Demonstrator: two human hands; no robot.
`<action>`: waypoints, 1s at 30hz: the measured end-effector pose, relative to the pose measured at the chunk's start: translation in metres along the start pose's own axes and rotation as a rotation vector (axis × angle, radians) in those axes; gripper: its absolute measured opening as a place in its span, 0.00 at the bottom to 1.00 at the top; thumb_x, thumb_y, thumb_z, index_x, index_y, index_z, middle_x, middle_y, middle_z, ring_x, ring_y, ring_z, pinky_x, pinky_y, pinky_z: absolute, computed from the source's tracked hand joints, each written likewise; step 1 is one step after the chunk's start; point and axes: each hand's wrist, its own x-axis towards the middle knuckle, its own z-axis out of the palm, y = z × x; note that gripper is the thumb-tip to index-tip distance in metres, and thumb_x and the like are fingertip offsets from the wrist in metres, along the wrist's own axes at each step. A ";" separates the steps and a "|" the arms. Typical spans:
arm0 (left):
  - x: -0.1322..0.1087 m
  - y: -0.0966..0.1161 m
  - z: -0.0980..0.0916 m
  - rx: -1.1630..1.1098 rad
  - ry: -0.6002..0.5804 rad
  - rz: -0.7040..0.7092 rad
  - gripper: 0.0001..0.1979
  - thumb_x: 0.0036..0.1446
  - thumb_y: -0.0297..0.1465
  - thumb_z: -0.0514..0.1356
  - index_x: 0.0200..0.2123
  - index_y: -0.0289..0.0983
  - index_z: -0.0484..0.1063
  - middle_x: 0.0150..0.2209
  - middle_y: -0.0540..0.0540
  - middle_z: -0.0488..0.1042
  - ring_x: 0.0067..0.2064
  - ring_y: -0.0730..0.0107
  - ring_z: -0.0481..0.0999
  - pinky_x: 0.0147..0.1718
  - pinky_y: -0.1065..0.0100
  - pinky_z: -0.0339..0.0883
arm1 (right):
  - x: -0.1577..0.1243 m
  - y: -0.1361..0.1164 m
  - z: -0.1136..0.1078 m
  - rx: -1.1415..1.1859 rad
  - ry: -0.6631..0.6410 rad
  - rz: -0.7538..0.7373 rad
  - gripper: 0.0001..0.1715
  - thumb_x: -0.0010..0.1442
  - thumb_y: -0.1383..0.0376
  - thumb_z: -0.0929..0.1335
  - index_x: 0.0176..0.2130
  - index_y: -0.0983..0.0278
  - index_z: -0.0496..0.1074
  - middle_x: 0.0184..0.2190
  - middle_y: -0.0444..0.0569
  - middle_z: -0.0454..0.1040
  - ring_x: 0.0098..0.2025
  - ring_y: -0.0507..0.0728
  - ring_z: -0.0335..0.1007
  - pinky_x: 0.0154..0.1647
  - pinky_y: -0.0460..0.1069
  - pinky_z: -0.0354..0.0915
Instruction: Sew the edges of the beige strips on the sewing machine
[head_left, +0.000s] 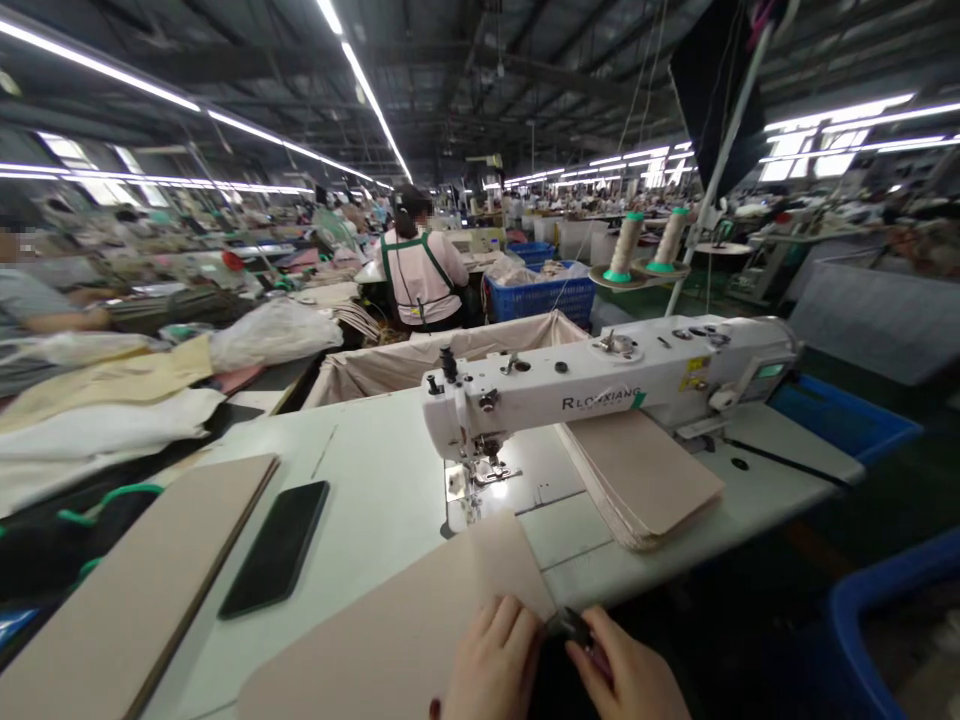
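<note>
A beige fabric piece lies on the white sewing table, its far corner reaching toward the needle of the white sewing machine. My left hand rests on the near right edge of this piece, fingers curled over it. My right hand is beside it at the table's front edge, fingers closed on a small dark object that I cannot make out.
A black phone lies left of the fabric, beside a long beige stack. Another beige stack sits under the machine arm. Blue bins stand at right. A person in a green apron sits ahead.
</note>
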 end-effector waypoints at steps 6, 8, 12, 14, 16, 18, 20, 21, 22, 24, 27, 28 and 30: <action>-0.003 -0.004 0.003 -0.203 0.034 -0.101 0.12 0.70 0.33 0.47 0.37 0.39 0.67 0.36 0.44 0.68 0.40 0.61 0.71 0.39 0.62 0.69 | 0.005 -0.008 0.006 -0.067 -0.029 -0.070 0.05 0.66 0.62 0.60 0.38 0.59 0.62 0.31 0.42 0.72 0.29 0.54 0.72 0.26 0.45 0.58; -0.003 -0.004 0.005 -0.238 0.037 -0.125 0.12 0.70 0.34 0.47 0.36 0.39 0.67 0.36 0.44 0.69 0.39 0.61 0.71 0.39 0.62 0.69 | 0.008 -0.011 0.007 -0.079 -0.020 -0.090 0.05 0.67 0.62 0.59 0.38 0.59 0.62 0.32 0.42 0.73 0.30 0.55 0.73 0.26 0.46 0.58; -0.001 0.000 -0.002 -0.301 -0.001 -0.143 0.10 0.69 0.33 0.49 0.36 0.39 0.68 0.36 0.44 0.70 0.40 0.62 0.71 0.39 0.63 0.69 | 0.012 -0.012 0.010 -0.158 -0.004 -0.057 0.10 0.69 0.63 0.56 0.36 0.58 0.62 0.30 0.42 0.74 0.30 0.56 0.74 0.25 0.47 0.58; 0.001 0.000 -0.017 -0.340 -0.086 -0.087 0.10 0.67 0.34 0.52 0.35 0.39 0.70 0.35 0.45 0.71 0.39 0.62 0.72 0.39 0.64 0.69 | 0.011 -0.008 0.011 -0.199 0.017 -0.032 0.13 0.70 0.62 0.55 0.34 0.58 0.62 0.28 0.42 0.73 0.28 0.56 0.74 0.24 0.47 0.58; 0.001 -0.008 -0.036 -0.389 -0.183 -0.040 0.15 0.67 0.36 0.53 0.29 0.40 0.71 0.35 0.46 0.71 0.40 0.64 0.72 0.40 0.66 0.69 | 0.009 -0.004 0.007 -0.215 0.052 -0.012 0.15 0.70 0.60 0.54 0.34 0.58 0.62 0.26 0.42 0.72 0.26 0.56 0.74 0.23 0.47 0.59; -0.002 -0.029 -0.053 -0.368 -0.193 -0.078 0.19 0.68 0.38 0.50 0.27 0.40 0.72 0.41 0.46 0.72 0.46 0.63 0.71 0.46 0.64 0.67 | 0.008 -0.002 -0.006 -0.192 0.106 -0.007 0.15 0.70 0.57 0.55 0.36 0.58 0.63 0.24 0.41 0.71 0.24 0.55 0.73 0.22 0.47 0.60; -0.009 -0.057 -0.062 -0.220 -0.079 -0.212 0.14 0.66 0.39 0.52 0.37 0.41 0.75 0.53 0.44 0.67 0.56 0.55 0.65 0.56 0.55 0.60 | 0.007 -0.001 -0.029 -0.150 0.187 -0.029 0.14 0.69 0.54 0.57 0.40 0.58 0.64 0.25 0.41 0.71 0.25 0.54 0.73 0.23 0.45 0.62; -0.014 -0.071 -0.064 -0.125 -0.013 -0.280 0.15 0.62 0.41 0.56 0.46 0.40 0.73 0.58 0.41 0.62 0.60 0.48 0.59 0.59 0.49 0.54 | 0.009 -0.001 -0.044 -0.140 0.246 -0.047 0.14 0.69 0.53 0.58 0.41 0.58 0.64 0.27 0.42 0.71 0.27 0.54 0.73 0.25 0.45 0.64; -0.018 -0.084 -0.064 -0.048 0.033 -0.335 0.24 0.58 0.42 0.60 0.55 0.38 0.67 0.60 0.38 0.59 0.62 0.43 0.55 0.59 0.45 0.50 | 0.011 0.001 -0.060 -0.151 0.303 -0.069 0.14 0.68 0.52 0.60 0.44 0.58 0.65 0.31 0.43 0.73 0.30 0.53 0.74 0.28 0.44 0.67; -0.028 -0.100 -0.065 0.027 0.073 -0.422 0.37 0.52 0.41 0.64 0.62 0.35 0.58 0.58 0.35 0.61 0.60 0.41 0.57 0.58 0.43 0.51 | 0.018 0.005 -0.092 -0.263 0.423 -0.068 0.18 0.67 0.50 0.61 0.49 0.57 0.66 0.39 0.46 0.73 0.36 0.55 0.75 0.32 0.45 0.69; -0.038 -0.105 -0.071 -0.016 0.049 -0.492 0.26 0.52 0.37 0.64 0.54 0.37 0.65 0.46 0.40 0.67 0.51 0.47 0.66 0.51 0.49 0.60 | 0.032 0.021 -0.126 -0.517 0.391 -0.101 0.24 0.67 0.49 0.57 0.58 0.53 0.63 0.56 0.46 0.68 0.42 0.57 0.75 0.25 0.45 0.70; -0.041 -0.104 -0.075 -0.045 0.048 -0.509 0.20 0.52 0.36 0.63 0.48 0.38 0.68 0.44 0.41 0.67 0.48 0.48 0.66 0.49 0.50 0.62 | 0.037 0.028 -0.132 -0.582 0.345 -0.148 0.24 0.68 0.51 0.56 0.59 0.52 0.62 0.59 0.45 0.65 0.43 0.57 0.75 0.23 0.45 0.70; -0.046 -0.100 -0.082 -0.120 0.063 -0.521 0.09 0.53 0.33 0.61 0.37 0.39 0.67 0.41 0.43 0.66 0.46 0.52 0.67 0.46 0.54 0.64 | 0.044 0.042 -0.137 -0.655 0.301 -0.213 0.25 0.68 0.55 0.55 0.62 0.52 0.59 0.60 0.42 0.64 0.40 0.56 0.76 0.20 0.45 0.70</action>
